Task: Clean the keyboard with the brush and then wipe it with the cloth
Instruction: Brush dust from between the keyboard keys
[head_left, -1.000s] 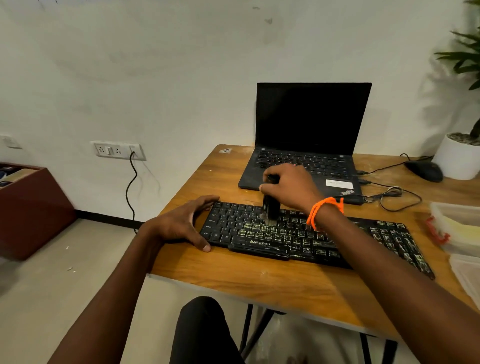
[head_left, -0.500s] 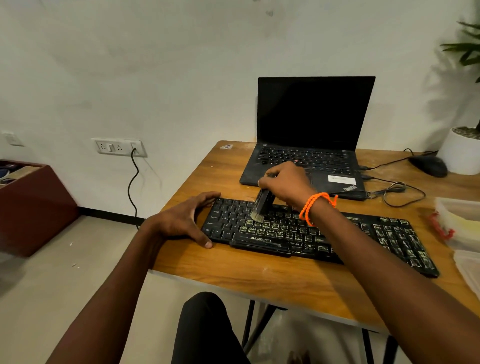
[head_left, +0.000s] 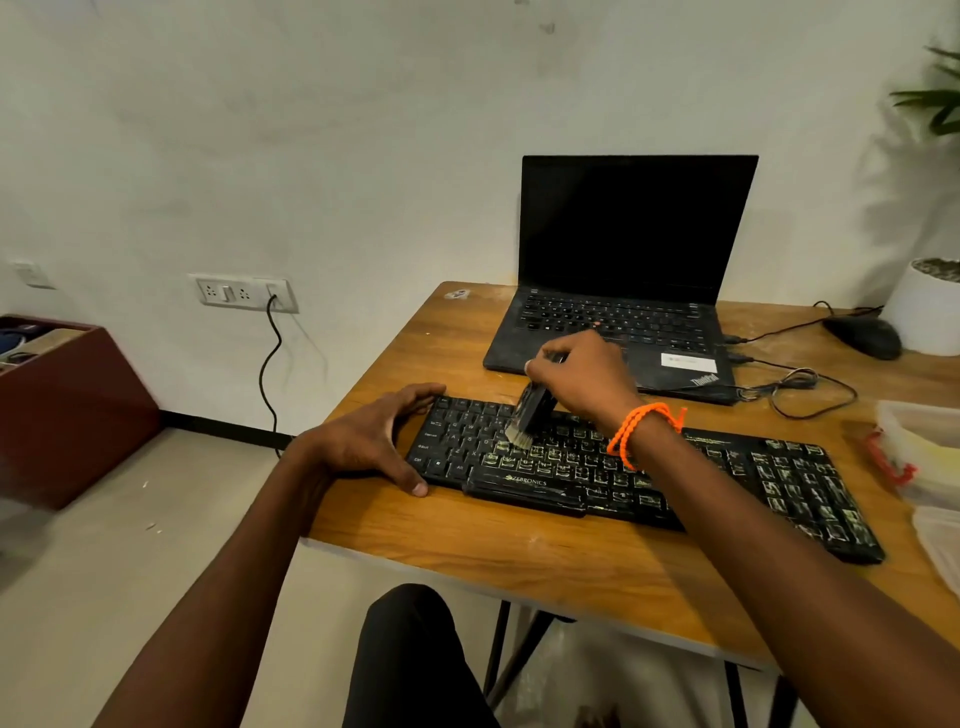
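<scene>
Head view: right hand (head_left: 582, 382), fingers clamped on brush (head_left: 530, 413), has tilted bristles toward 7 o'clock across keyboard (head_left: 727, 467); left hand (head_left: 371, 441), fingers apart, braces it; brushing continues.

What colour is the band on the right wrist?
Bright orange, a braided wrist band, seen in the head view.

Right hand (head_left: 584, 376) clenched, left hand (head_left: 371, 441) splayed
</scene>
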